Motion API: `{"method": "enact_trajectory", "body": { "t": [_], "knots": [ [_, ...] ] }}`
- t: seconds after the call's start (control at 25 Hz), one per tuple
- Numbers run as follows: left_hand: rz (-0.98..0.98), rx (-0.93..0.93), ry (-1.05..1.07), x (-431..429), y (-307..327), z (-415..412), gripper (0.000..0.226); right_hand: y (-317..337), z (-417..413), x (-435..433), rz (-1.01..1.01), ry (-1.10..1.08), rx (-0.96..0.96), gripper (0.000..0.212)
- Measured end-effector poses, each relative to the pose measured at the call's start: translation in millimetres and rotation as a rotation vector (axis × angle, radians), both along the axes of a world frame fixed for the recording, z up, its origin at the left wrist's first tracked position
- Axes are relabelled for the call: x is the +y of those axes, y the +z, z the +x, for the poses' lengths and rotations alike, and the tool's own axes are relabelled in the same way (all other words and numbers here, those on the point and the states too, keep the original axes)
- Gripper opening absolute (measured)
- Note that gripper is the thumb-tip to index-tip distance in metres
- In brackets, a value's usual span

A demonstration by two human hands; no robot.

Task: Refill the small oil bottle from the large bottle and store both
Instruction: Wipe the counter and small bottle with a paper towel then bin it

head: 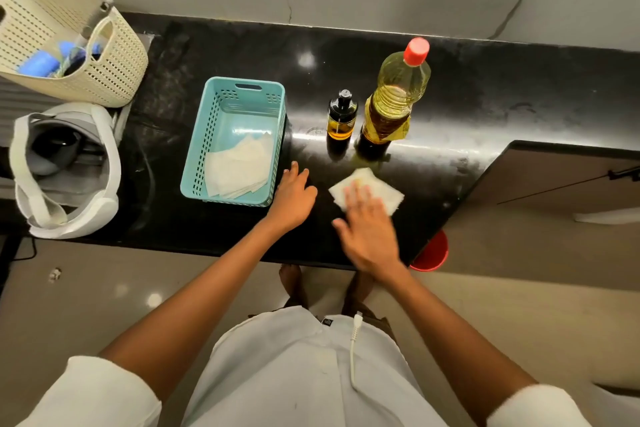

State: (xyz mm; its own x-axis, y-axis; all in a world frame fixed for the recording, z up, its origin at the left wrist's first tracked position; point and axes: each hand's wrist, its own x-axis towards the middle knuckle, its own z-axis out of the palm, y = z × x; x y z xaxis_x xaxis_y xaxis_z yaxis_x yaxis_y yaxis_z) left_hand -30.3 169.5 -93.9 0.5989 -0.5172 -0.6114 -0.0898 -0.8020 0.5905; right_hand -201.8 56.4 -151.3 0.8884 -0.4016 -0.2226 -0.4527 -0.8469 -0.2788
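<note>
Black stone counter (485, 107) carries the small oil bottle (341, 118) and the large bottle (393, 104) upright side by side, just beyond a tissue (384, 191) that the right hand (369, 232) presses with flat fingers (356, 194); the left hand (294, 198) rests loose and empty beside a teal basket (201, 149). I judge the large bottle heavy, thin-walled and perhaps oily, best gripped at its ribbed waist; the small one light and rigid.

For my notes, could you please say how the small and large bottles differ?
The large bottle is tall, the small bottle short. The large bottle has a red cap, the small bottle a black top. Both stand upright on the counter, holding yellow oil.
</note>
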Motion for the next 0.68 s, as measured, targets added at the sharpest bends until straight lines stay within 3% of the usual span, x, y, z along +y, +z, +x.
{"method": "enact_trajectory", "body": {
  "t": [0.12, 0.24, 0.36, 0.52, 0.68],
  "knots": [
    [0.030, -0.035, -0.067, 5.7, -1.3, -2.9, 0.067, -2.3, -28.4, -80.3, -0.056, -0.355, 0.087, 0.080],
    [-0.047, 0.043, 0.036, 5.6, 6.9, 1.5, 0.070, 0.5, -23.3, -69.7, -0.050, -0.530, 0.071, 0.082],
    [-0.120, 0.120, 0.213, 3.1, 17.8, 6.7, 0.069, -1.1, 17.0, 4.2, -0.034, -0.331, 0.033, 0.080],
    [-0.130, 0.132, 0.235, -2.6, 24.1, 7.0, 0.065, 5.0, 74.5, 73.6, 0.072, -0.001, -0.005, 0.074],
    [-0.120, 0.126, 0.209, -1.9, 21.4, 4.2, 0.066, 2.6, -3.1, 88.1, 0.064, 0.254, 0.024, 0.070]
  ]
}}
